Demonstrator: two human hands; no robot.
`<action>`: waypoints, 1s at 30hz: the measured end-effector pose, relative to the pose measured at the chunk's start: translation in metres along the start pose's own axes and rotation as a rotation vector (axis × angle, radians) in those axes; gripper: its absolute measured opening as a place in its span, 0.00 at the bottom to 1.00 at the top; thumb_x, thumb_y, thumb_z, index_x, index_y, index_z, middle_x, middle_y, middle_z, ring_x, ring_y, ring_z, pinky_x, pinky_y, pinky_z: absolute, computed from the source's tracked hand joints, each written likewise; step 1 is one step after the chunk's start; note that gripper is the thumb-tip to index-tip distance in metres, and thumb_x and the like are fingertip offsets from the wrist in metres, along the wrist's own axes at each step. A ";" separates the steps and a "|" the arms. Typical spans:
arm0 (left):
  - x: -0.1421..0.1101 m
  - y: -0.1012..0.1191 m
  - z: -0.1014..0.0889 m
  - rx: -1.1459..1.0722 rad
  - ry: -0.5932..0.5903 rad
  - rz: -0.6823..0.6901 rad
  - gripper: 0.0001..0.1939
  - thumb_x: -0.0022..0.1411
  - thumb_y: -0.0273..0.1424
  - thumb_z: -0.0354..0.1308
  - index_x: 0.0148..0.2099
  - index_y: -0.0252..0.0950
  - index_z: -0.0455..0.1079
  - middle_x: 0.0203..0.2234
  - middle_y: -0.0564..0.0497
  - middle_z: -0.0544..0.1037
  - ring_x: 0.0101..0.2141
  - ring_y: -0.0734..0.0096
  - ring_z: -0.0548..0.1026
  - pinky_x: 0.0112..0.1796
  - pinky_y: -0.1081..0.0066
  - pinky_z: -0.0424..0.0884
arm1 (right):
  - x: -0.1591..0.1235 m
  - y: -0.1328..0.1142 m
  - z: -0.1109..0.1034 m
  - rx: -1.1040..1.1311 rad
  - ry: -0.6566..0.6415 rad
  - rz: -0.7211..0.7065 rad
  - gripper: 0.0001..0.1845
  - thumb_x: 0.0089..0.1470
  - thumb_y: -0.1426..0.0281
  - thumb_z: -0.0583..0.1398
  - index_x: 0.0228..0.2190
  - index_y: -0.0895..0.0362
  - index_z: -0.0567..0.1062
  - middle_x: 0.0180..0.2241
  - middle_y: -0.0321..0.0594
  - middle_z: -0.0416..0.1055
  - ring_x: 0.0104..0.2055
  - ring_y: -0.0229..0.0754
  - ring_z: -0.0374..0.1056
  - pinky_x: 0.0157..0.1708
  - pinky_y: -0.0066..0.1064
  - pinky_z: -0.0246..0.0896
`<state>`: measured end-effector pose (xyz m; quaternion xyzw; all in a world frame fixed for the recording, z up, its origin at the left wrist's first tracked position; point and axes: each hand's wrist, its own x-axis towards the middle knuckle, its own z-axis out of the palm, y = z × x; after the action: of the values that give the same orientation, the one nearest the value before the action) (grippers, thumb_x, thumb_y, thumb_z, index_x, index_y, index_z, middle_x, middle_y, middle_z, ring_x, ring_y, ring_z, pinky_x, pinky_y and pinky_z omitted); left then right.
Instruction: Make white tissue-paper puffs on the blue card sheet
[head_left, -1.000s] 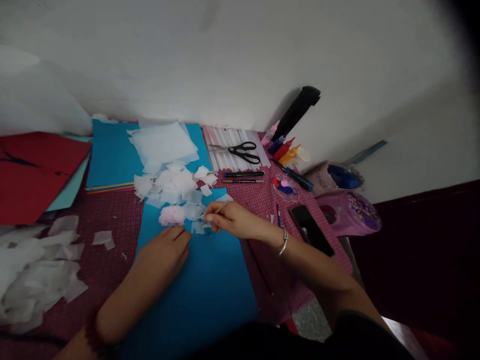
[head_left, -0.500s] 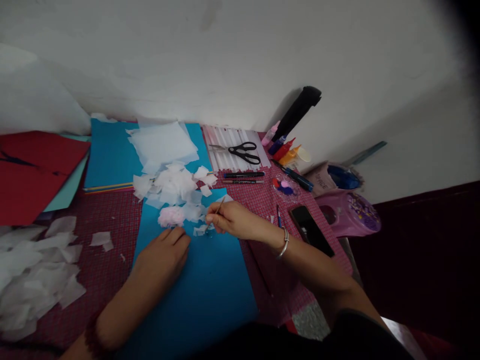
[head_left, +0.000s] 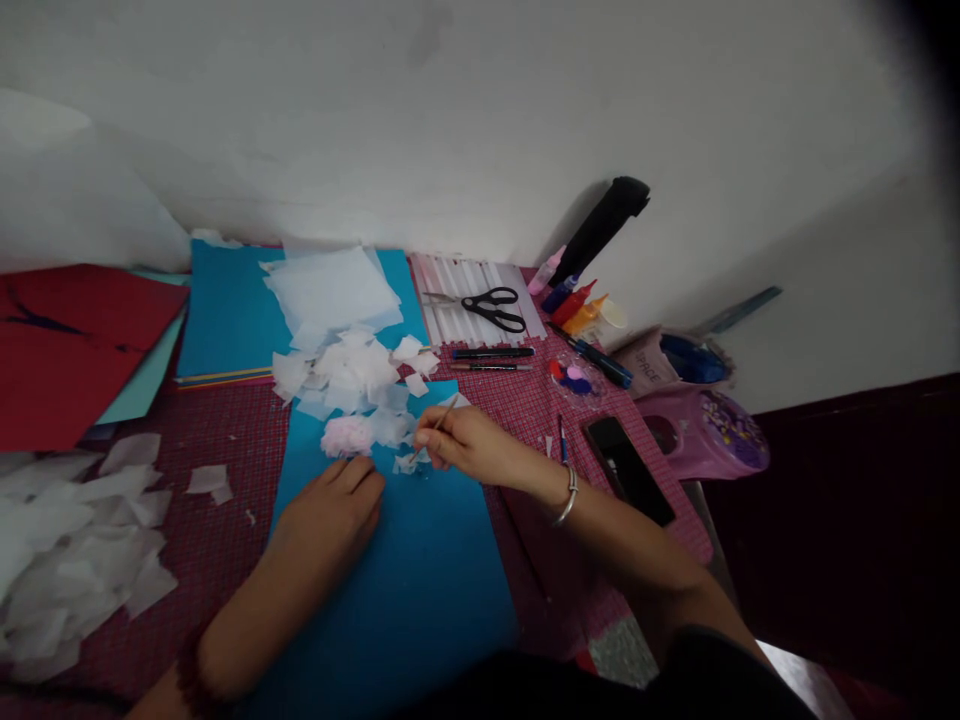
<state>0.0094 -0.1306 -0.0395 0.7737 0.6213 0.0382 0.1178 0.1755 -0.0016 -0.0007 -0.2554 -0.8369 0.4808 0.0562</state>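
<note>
My left hand [head_left: 330, 510] lies flat, fingers together, on a blue paper sheet [head_left: 405, 570], just below a small pink tissue ball [head_left: 346, 435]. My right hand [head_left: 461, 445] pinches a thin stick [head_left: 435, 425] whose tip presses on a small white tissue square [head_left: 407, 463] on the blue sheet. A heap of white tissue squares [head_left: 341, 370] lies right behind the pink ball.
Black scissors [head_left: 487, 307], two pens [head_left: 491, 358], glue bottles [head_left: 574, 300], a dark phone [head_left: 628, 470] and a pink container [head_left: 705, 435] sit to the right. Red paper [head_left: 67, 345] and loose white tissue [head_left: 67, 560] lie left. A white wall [head_left: 480, 120] stands behind.
My right hand has tilted the stick more upright and shifted slightly right onto a tissue square. The left hand has stayed flat on the blue sheet.
</note>
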 end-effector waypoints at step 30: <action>0.075 -0.032 -0.055 -0.066 0.140 -0.030 0.10 0.59 0.26 0.47 0.39 0.34 0.69 0.32 0.49 0.72 0.27 0.70 0.72 0.32 0.70 0.68 | -0.050 0.066 0.022 1.052 0.383 0.113 0.20 0.54 0.54 0.54 0.29 0.60 0.68 0.17 0.30 0.63 0.16 0.30 0.58 0.17 0.22 0.53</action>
<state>-0.0157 -0.0444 -0.0004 0.7554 0.6379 0.1112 0.1001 0.2365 -0.0158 -0.0600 -0.3201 -0.4443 0.7808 0.3008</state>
